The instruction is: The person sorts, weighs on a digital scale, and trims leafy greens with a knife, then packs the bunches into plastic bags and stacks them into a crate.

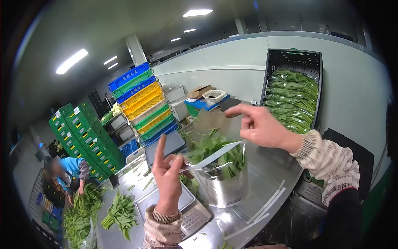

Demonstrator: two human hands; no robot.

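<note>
My left hand (168, 178) points its index finger up while its thumb and other fingers pinch the near-left edge of a clear plastic bag (199, 176). The bag stands around a shiny metal cylinder (226, 193), with leafy greens (215, 151) poking out of the top. A white strip (219, 153) crosses the bag's mouth. Just above and right of the mouth is my right hand (265, 126), its index finger stretched left and the others loosely curled. Nothing shows between its fingers. Beside the cylinder sits a scale (194, 218), partly behind my left wrist.
Bagged greens fill a black crate (317, 89) at the right. Loose greens (120, 215) lie on the metal table (253, 199), with white strips (263, 211) near its edge. Colored crates (145, 106) and green crates (85, 137) are stacked behind. A co-worker (74, 170) handles greens at left.
</note>
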